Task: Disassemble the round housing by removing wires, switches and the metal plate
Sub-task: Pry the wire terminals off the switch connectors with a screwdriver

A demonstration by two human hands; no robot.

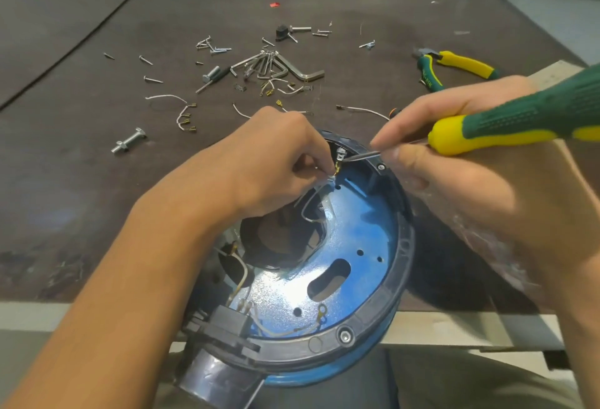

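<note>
The round housing [403,248] sits at the counter's [97,197] near edge. The left hand [276,155] pinches a wire [337,169] in its fingers; the right hand [480,188] holds a screwdriver [519,119]. Some loose wires [181,111] lie out, but others and the metal plate [357,239] are left.

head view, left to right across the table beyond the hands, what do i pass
large bolt → white wire with brass terminals → hex key set → green and yellow pliers

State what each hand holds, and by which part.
The left hand pinches a wire by its brass terminal. The right hand holds the screwdriver, fingers on the metal shaft beside the yellow handle end.
</note>
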